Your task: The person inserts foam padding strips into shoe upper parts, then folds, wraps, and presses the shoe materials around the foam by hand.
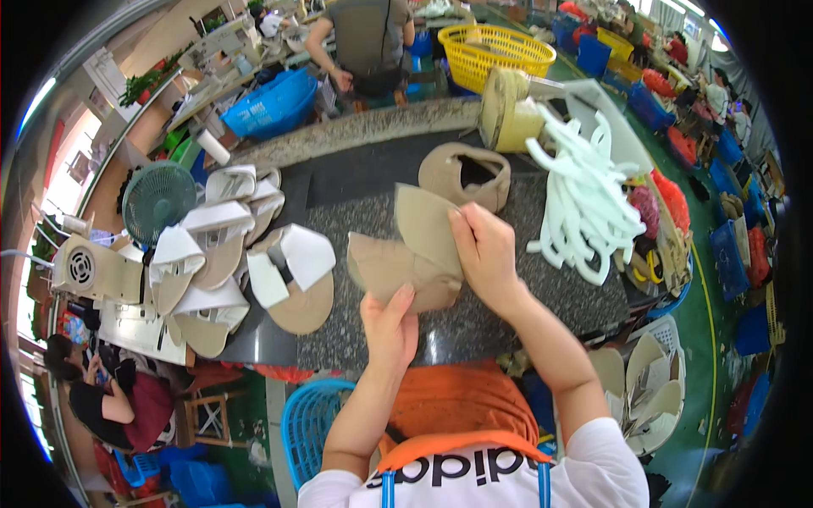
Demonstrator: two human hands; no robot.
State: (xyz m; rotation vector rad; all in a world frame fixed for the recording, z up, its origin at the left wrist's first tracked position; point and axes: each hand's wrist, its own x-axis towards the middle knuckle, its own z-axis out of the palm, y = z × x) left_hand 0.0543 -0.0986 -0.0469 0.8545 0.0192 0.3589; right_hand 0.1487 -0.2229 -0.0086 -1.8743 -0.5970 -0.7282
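Observation:
Both of my hands hold a beige cap (385, 264) above the dark speckled table (542, 313). My left hand (391, 328) pinches the lower edge of its crown, thumb on top. My right hand (487, 250) grips the cap by the side of its raised brim, fingers closed. Just beyond lies another beige cap (445, 176), its opening facing up. To the left rests a cap with white lining (296, 271), brim toward me. Further left are several stacked caps (216, 245) with white linings. A heap of white foam strips (584, 195) lies on the right.
A yellow tape roll (508, 110) stands at the table's back edge. A green fan (158, 201) and a machine (97, 269) are at left. A white basket of caps (648, 389) and a blue basket (309, 423) flank me. One person stands beyond the table; another sits at lower left.

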